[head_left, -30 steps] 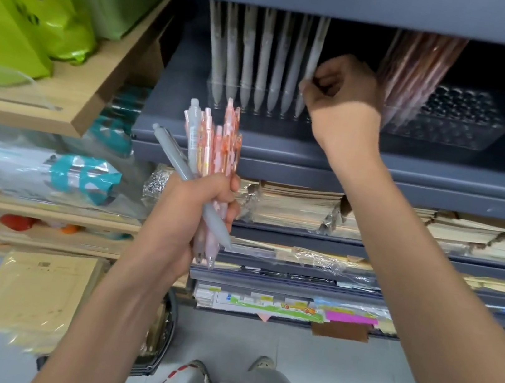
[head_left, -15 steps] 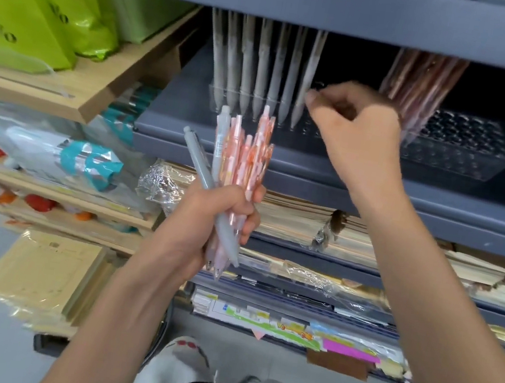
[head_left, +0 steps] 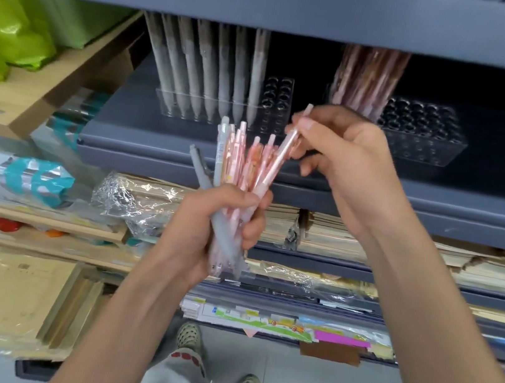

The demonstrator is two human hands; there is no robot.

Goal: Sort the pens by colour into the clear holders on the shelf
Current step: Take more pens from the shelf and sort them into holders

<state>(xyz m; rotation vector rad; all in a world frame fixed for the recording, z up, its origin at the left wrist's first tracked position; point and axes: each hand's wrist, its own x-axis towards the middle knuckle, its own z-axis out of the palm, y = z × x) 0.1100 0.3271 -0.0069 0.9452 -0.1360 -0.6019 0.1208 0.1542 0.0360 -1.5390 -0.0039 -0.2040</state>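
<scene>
Pink pen (head_left: 284,150) now pinched by right hand (head_left: 344,159).

Pretty clearly a stationery shop. Grey metal shelving (head_left: 277,188) holds clear pen holders (head_left: 223,111) with identical grey pens lined up like stock, stacks of plastic-wrapped notebooks (head_left: 329,235) sit below, there are bundles of kraft envelopes (head_left: 9,296) and green packaged goods (head_left: 9,33) on the wooden shelves.
</scene>
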